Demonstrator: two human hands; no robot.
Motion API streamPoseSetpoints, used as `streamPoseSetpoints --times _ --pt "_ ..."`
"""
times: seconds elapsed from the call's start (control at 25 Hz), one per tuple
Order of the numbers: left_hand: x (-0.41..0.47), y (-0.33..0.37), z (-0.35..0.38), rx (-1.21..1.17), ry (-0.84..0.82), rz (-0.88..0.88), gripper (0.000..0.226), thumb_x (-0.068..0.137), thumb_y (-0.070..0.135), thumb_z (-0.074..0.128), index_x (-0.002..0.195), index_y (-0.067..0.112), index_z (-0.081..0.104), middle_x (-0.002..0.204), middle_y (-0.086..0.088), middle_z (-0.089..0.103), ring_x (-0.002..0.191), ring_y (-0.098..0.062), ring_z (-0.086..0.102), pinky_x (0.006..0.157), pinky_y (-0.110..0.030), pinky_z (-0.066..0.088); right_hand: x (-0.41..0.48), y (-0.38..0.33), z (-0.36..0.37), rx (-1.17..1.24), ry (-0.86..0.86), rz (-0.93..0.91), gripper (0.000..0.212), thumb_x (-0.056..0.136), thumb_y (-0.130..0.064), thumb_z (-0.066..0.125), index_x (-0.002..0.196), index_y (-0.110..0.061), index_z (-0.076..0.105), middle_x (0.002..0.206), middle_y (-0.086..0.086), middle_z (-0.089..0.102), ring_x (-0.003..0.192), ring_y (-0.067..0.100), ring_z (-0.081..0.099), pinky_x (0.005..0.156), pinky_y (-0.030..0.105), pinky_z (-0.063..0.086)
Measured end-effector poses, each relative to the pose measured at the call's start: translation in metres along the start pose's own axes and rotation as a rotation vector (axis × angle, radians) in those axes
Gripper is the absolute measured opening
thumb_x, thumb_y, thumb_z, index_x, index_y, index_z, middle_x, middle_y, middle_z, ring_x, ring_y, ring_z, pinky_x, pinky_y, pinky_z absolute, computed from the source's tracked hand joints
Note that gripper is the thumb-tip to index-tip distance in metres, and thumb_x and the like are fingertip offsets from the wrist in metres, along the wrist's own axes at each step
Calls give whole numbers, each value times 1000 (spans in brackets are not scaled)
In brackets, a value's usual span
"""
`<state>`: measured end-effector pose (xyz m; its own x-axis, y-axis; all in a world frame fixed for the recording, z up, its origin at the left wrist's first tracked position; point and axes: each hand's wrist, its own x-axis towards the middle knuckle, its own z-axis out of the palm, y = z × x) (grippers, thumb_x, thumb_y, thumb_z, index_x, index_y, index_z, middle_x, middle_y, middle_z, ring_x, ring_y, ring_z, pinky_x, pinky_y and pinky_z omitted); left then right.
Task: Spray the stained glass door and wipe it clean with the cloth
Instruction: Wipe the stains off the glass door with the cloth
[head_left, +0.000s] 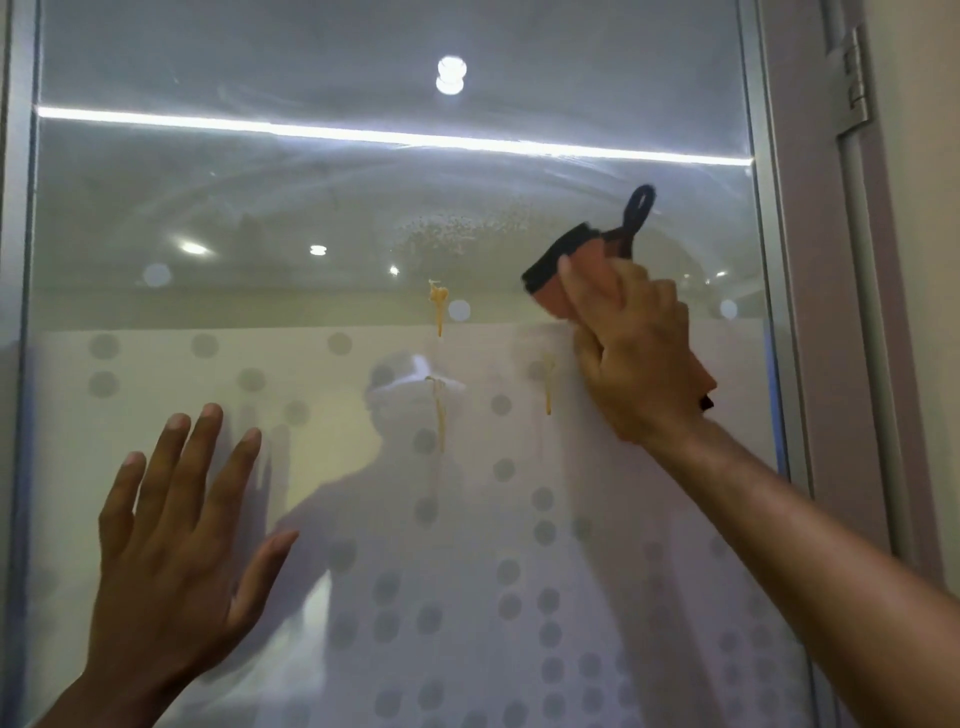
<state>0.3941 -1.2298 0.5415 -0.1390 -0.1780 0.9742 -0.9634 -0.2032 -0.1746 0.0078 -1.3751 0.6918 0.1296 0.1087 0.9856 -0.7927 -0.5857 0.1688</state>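
Head view, one item in hand: glass door (363, 208), framed in pale metal, lower part frosted with grey dots. Stains: three yellow-brown drips are noted, one at centre just above the frosted band (438, 306), one below it (440, 415), one to the right (548, 384) just beside the working hand. Spray: a speckled patch of droplets (457, 231) is seen above the drips, already applied by the look of it. Right hand (639, 358): fingers are clenched around an orange cloth with black edging and a hanging loop (566, 270), which is pressed to the glass at upper right. Left hand (171, 525): fingers are released and spread, palm laid flat toward the glass at lower left, holding nothing. Step judged in hand: wiping. Recommended handling: the cloth is to be kept flat, drawn leftward and downward across each drip with firm, overlapping passes, the door being steadied by the free hand; smears are best chased to a dry fold.
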Motion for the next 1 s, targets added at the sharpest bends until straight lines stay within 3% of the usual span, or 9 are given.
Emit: streamPoseSetpoints --times 0.12,0.32,0.4,0.6,0.76,1.0 --pt "0 -1 1 16 42 15 89 106 68 27 166 4 42 181 -22 26 167 -48 27 130 -72 25 -5 14 -5 -50 -49 -148 61 104 -26 54 162 -33 36 148 16 53 112 42 54 88 56 48" --pt "-2 -6 7 -2 62 34 86 105 66 32 170 11 37 183 -16 22 171 -39 21 134 -66 20 46 33 1 -32 148 230 53 106 -26 54 156 -25 37 142 25 56 123 48 56 101 63 49" --pt "-3 -8 11 -13 68 43 86 104 67 33 172 14 33 184 -14 21 172 -38 19 135 -64 18 61 33 4 -30 171 278 51 106 -28 53 155 -21 43 143 26 57 126 48 55 104 62 48" --pt "-3 -10 17 8 86 48 89 102 69 37 174 18 27 184 -14 19 172 -38 18 138 -58 11 49 5 8 22 109 40 54 103 -33 58 154 -33 40 143 21 58 121 46 56 98 59 49" --pt "-3 -10 17 13 82 46 92 99 67 43 174 16 27 184 -16 20 172 -39 17 138 -60 12 17 -14 4 0 -9 -53 53 107 -44 46 159 -35 47 147 12 54 117 38 50 94 48 38" --pt "-2 -4 8 -10 68 36 89 100 62 45 174 16 26 185 -16 16 172 -39 16 137 -60 14 -57 -52 3 -24 -25 -113 50 106 -33 59 155 -27 56 145 13 59 108 36 53 80 42 37"
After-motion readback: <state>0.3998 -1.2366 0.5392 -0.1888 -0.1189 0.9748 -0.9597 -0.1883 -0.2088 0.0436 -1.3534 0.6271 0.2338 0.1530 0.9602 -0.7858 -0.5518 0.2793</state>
